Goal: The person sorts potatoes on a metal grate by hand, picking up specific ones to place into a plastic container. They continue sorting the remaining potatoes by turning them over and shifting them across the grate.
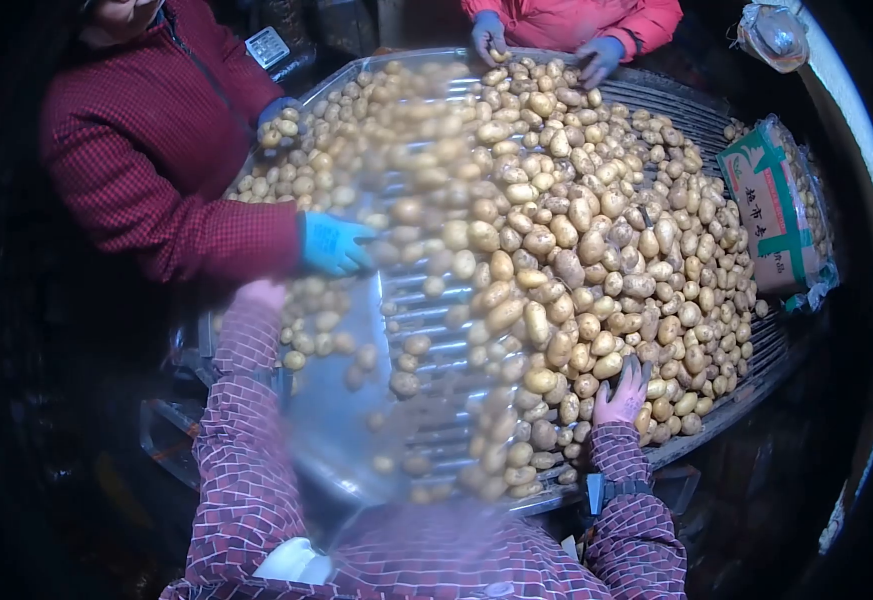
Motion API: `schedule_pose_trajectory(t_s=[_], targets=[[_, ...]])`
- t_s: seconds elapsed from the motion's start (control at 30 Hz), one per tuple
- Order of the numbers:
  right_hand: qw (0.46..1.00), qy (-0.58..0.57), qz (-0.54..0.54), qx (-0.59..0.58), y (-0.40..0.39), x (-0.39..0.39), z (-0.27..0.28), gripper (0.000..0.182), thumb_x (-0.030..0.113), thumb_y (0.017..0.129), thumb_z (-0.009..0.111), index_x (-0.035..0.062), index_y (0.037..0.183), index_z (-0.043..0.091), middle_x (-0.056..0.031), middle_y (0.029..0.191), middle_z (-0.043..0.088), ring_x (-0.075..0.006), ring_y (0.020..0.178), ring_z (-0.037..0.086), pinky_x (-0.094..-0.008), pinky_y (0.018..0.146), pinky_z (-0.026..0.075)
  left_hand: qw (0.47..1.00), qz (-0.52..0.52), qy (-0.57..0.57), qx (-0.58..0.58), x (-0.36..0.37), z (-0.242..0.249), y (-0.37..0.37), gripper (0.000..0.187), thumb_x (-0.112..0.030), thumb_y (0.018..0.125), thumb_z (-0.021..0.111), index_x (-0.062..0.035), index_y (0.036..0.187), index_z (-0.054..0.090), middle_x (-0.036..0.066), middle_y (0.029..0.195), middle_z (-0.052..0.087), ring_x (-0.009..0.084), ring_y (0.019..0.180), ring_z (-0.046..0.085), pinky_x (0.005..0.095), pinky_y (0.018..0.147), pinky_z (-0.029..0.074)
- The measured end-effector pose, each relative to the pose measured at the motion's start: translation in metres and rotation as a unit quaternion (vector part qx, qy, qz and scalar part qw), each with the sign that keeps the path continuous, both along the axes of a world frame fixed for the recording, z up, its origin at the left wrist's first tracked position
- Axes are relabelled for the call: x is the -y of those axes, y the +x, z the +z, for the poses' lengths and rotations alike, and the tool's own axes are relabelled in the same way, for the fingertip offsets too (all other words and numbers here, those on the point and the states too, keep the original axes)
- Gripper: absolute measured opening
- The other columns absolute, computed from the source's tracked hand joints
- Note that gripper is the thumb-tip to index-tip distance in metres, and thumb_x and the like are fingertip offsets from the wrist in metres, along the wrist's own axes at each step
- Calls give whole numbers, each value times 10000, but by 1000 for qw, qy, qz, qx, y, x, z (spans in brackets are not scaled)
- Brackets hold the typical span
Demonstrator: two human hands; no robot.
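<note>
A big heap of potatoes (pixel 597 240) covers much of a slatted metal sorting table (pixel 437 350). At the heap's near edge rests my right hand (pixel 622 395), in a pink glove with dark fingertips. Its fingers are stretched out and touch potatoes, with none in its grip. My left hand (pixel 263 293), also pink-gloved, is at the table's left side, just below a co-worker's dark red sleeve (pixel 237 235). Blur and the sleeve hide its fingers, so what it holds, if anything, does not show. Smaller potatoes (pixel 317 320) lie close to it on smooth metal.
The co-worker on the left reaches over the table with a blue-gloved hand (pixel 335 243). Across the table, another person's gloved hands (pixel 602 58) are at the potatoes. A cardboard box (pixel 772 210) with green tape stands at the right edge. A hazy smear blurs the middle.
</note>
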State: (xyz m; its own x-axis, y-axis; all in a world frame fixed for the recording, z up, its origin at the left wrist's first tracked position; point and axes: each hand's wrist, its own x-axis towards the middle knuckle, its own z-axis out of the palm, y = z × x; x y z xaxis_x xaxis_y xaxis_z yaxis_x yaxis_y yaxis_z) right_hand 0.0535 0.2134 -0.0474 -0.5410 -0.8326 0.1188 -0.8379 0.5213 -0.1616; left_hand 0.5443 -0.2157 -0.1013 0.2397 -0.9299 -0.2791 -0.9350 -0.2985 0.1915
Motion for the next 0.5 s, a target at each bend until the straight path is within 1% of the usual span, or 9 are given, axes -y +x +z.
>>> schedule_pose_trajectory(t_s=[0.1, 0.27, 0.37, 0.43, 0.5], targets=[[1000, 3, -1, 3, 0, -1, 2, 671, 105, 756, 669, -1, 1376, 438, -185, 1425, 417, -426, 1398, 272, -515, 1146, 267, 1000, -8, 5, -6, -6, -1, -1, 431, -247, 887, 606, -100, 1289, 554, 181, 1173, 631, 335, 1045, 622, 439, 876, 511], [1000, -6, 3, -1, -2, -2, -3, 698, 107, 742, 680, 17, 1386, 425, -179, 1424, 421, -428, 1399, 269, -527, 1138, 268, 998, -52, 17, -23, -16, 1, -21, 439, -215, 890, 608, -116, 1312, 538, 162, 1172, 636, 318, 1028, 632, 430, 857, 522], [1000, -7, 2, 2, -1, -2, -2, 688, 139, 749, 672, 17, 1382, 432, -178, 1427, 415, -424, 1401, 269, -524, 1138, 269, 996, -83, 17, -42, -28, 1, -34, 447, -195, 892, 608, -126, 1326, 528, 151, 1172, 639, 307, 1018, 638, 425, 846, 529], [1000, -5, 3, 4, -2, -4, -1, 670, 164, 762, 663, 15, 1376, 440, -176, 1425, 416, -425, 1401, 266, -519, 1141, 269, 991, -109, -6, -74, -37, 4, -38, 453, -183, 894, 609, -133, 1336, 521, 143, 1171, 640, 300, 1011, 642, 422, 838, 534], [1000, -19, 15, -5, -7, -5, -7, 662, 153, 759, 666, 11, 1368, 449, -174, 1421, 421, -424, 1398, 270, -512, 1148, 263, 982, -130, -50, -125, -50, 2, -28, 461, -170, 895, 609, -139, 1345, 515, 135, 1171, 642, 293, 1005, 646, 419, 831, 538]])
